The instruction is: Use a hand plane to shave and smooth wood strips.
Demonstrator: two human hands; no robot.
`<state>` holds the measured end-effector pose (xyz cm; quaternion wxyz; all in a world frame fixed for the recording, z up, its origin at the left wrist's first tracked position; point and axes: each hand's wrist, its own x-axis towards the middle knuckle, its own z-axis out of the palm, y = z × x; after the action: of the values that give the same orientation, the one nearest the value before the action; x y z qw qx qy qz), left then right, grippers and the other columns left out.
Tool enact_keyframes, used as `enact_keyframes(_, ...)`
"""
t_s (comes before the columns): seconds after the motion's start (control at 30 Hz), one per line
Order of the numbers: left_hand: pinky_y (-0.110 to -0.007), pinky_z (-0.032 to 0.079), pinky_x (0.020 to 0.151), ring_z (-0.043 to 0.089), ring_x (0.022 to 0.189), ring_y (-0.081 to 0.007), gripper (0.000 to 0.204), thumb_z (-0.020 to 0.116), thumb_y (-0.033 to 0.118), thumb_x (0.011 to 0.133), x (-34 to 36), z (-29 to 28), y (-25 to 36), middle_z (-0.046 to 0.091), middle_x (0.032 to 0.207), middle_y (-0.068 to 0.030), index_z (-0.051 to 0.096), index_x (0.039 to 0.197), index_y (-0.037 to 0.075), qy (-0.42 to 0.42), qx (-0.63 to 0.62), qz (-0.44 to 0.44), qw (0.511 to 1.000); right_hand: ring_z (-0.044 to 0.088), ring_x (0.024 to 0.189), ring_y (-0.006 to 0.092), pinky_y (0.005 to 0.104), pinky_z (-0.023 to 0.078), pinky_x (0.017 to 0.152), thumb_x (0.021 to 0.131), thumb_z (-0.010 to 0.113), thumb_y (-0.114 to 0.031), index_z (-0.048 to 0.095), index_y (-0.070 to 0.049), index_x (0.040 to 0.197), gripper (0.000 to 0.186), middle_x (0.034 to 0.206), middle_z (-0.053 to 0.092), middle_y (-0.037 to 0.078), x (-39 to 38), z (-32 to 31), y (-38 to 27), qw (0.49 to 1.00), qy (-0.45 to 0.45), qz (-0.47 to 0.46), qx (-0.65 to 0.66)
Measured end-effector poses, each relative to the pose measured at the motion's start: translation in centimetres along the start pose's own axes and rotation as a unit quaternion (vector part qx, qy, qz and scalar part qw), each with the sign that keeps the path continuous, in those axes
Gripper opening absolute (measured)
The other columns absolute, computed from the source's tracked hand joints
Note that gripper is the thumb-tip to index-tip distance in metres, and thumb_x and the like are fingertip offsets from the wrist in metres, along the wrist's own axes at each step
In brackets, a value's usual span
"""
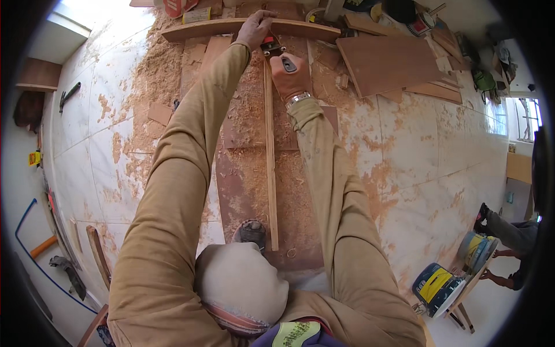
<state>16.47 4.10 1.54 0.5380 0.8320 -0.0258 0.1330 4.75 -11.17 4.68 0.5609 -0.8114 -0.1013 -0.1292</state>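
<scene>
My right hand (290,75), with a metal watch at the wrist, is closed round the dark handle of a hand plane (270,46) with a red part at its front. The plane sits on the far end of a long narrow wooden strip (270,156), which runs toward me over brown boards. My left hand (255,29) is just beyond the plane, its fingers bent over a crosswise wooden board (309,29); its palm hides part of that board. Curled shavings (248,110) lie around the strip.
Sawdust covers much of the pale tiled floor (416,133). Brown panels (387,63) lie at the far right. A hammer (70,95) is at the left, and a handsaw-like blue rod (26,217) lower down. My shoe (251,233) is beside the strip. Another person stands near buckets (433,286), lower right.
</scene>
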Motion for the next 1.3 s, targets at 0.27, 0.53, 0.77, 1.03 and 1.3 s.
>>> enact_keyframes(0.27,-0.037,0.051,0.081,0.062,0.086,-0.0254,0.015,0.059,0.007,0.096,-21.9,0.4,7.9,0.060,0.097,-0.0101,0.074,0.100,0.008,-0.036,-0.068,-0.032,0.996,0.054,0.049,0.0247,0.0371,0.042,0.049,0.092,0.066,-0.015,0.056,-0.003,0.074,0.024,0.059,0.050,0.013,-21.8,-8.0,-5.4,0.991,-0.064,0.114,0.042)
enact_keyframes(0.53,-0.035,0.051,0.079,0.060,0.089,-0.0234,0.024,0.060,-0.013,0.082,-32.3,-0.7,10.6,0.057,0.096,-0.0085,0.072,0.088,0.007,-0.123,-0.064,-0.013,0.990,0.055,0.052,0.0340,0.0409,0.044,0.051,0.085,0.066,-0.006,0.057,-0.002,0.070,0.018,0.061,0.051,0.016,-30.6,-11.5,-8.9,0.988,-0.088,0.117,0.044)
enact_keyframes(0.77,-0.033,0.050,0.087,0.064,0.096,-0.0218,0.021,0.054,0.017,0.102,0.2,0.0,0.8,0.067,0.100,-0.0087,0.073,0.110,0.011,-0.046,0.051,-0.013,0.998,0.042,0.058,0.0070,0.0311,0.036,0.052,0.093,0.063,-0.018,0.055,0.002,0.070,0.032,0.058,0.045,0.002,-0.4,-0.5,1.2,0.998,-0.027,0.021,0.059)
enact_keyframes(1.03,-0.036,0.049,0.080,0.061,0.090,-0.0256,0.017,0.055,0.005,0.097,-24.1,0.0,8.9,0.060,0.097,-0.0107,0.070,0.105,0.006,-0.028,-0.020,-0.055,0.998,0.052,0.049,0.0240,0.0375,0.041,0.049,0.090,0.066,-0.009,0.055,-0.002,0.071,0.023,0.058,0.048,0.013,-23.2,-9.0,-5.7,0.990,-0.084,0.115,0.021)
enact_keyframes(1.3,-0.036,0.050,0.081,0.060,0.093,-0.0269,0.021,0.058,-0.006,0.093,-27.2,-0.2,9.0,0.057,0.101,-0.0119,0.071,0.101,0.008,-0.073,-0.062,0.011,0.995,0.054,0.050,0.0328,0.0405,0.043,0.050,0.087,0.065,-0.008,0.054,-0.003,0.068,0.022,0.060,0.049,0.014,-23.9,-9.7,-8.6,0.997,-0.059,0.052,0.018)
